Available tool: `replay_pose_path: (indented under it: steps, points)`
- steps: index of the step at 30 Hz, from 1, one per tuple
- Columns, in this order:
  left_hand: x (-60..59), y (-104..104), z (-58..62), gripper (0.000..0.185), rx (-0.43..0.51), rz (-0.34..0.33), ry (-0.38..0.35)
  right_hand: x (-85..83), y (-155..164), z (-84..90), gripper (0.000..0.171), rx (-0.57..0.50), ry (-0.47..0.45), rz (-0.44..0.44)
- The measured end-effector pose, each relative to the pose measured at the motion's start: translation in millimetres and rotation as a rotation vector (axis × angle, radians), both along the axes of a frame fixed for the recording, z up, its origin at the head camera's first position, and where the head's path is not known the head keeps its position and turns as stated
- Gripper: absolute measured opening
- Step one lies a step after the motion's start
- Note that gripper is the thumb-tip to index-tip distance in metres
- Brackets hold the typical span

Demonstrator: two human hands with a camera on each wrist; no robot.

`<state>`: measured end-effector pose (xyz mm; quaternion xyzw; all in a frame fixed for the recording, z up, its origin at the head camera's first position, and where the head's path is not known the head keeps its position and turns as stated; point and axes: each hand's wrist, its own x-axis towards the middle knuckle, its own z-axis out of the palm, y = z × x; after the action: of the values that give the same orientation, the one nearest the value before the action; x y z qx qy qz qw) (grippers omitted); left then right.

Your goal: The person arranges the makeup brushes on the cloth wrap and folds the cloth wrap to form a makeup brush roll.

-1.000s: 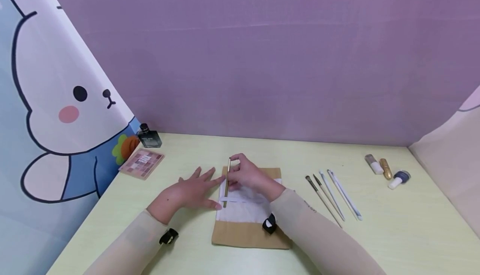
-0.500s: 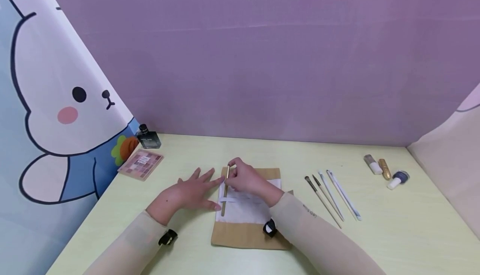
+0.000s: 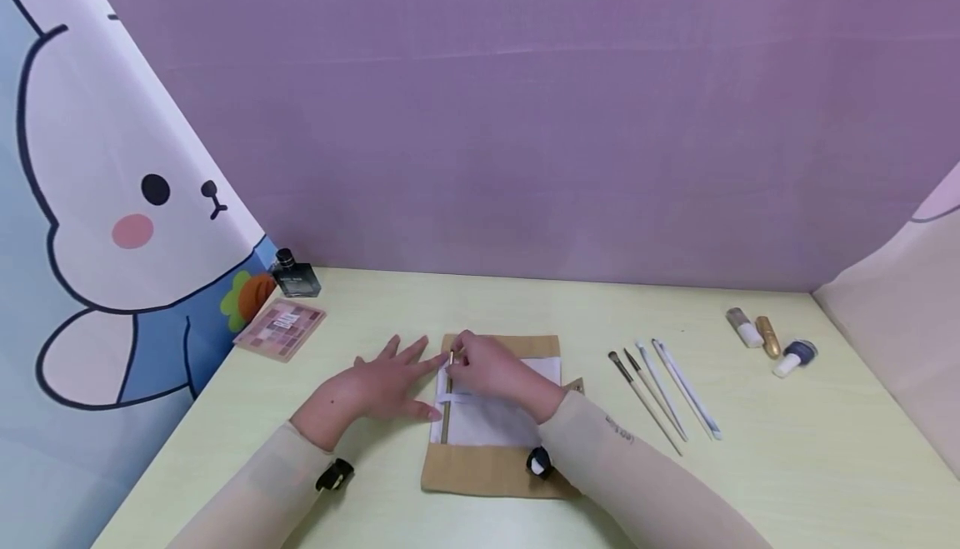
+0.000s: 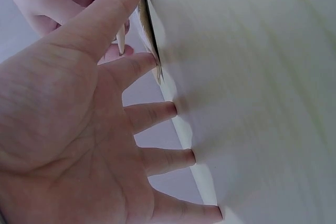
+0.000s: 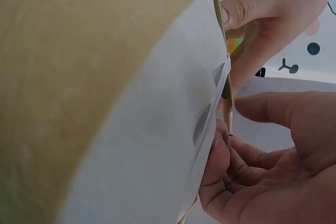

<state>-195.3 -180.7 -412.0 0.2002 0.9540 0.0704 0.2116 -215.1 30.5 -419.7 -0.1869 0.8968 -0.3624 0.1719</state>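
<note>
A tan cloth roll [image 3: 480, 472] with a white inner panel [image 3: 495, 428] lies unrolled before me. My left hand [image 3: 375, 386] rests beside it with fingers spread, index finger and thumb on its left edge. My right hand [image 3: 491, 370] pinches the upper end of a slim gold makeup brush [image 3: 446, 424]. The brush lies along the left side of the panel, crossed by a narrow white band [image 3: 444, 398]. Its lower end reaches the tan lower strip. In the left wrist view, the pale pointed tip of the brush [image 4: 121, 43] shows beside my left hand [image 4: 79, 129].
Right of the roll lie several slim makeup brushes and sticks [image 3: 660, 399]. Farther right are a grey-and-white bottle [image 3: 744, 328], a gold tube [image 3: 768, 337] and a dark-blue bottle [image 3: 796, 358]. An eyeshadow palette [image 3: 281, 330] and a black bottle [image 3: 296, 274] stand at back left.
My right hand has moved down toward me, and the brush has slid with it under the band. My left hand has stayed in place.
</note>
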Motion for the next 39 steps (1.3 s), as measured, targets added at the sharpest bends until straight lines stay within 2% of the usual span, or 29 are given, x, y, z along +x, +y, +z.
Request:
replay_pose_path:
  steps: [6,9,12,18,21,26,31,39]
  points:
    - [1.2,-1,-1.5,0.09,0.005,-0.001,0.003,3.1,-3,-1.5,0.023,0.077,0.047,0.061]
    - [1.4,0,-2.4,0.09,0.009,0.0,0.002,6.9,-4,-1.6,0.022,0.098,0.038,0.084]
    - [1.9,0,-2.2,0.09,0.011,-0.002,-0.002,10.4,-3,-1.5,0.027,0.093,0.004,0.077]
    - [2.6,-1,-1.5,0.091,0.01,-0.003,-0.005,11.5,10,5.5,0.049,0.046,-0.022,0.064]
    - [2.4,-2,-2.9,0.092,-0.007,-0.003,0.0,10.2,20,13.1,0.049,0.014,-0.012,0.065]
    - [1.0,-3,-4.9,0.093,-0.016,-0.013,0.005,7.8,46,28.2,0.048,-0.045,0.009,0.008]
    - [0.5,-2,-1.9,0.094,-0.008,-0.025,0.006,4.3,82,41.7,0.052,-0.088,0.01,-0.067]
    - [3.5,0,2.6,0.094,0.0,-0.013,0.006,-1.2,129,46.0,0.058,-0.05,0.017,-0.136]
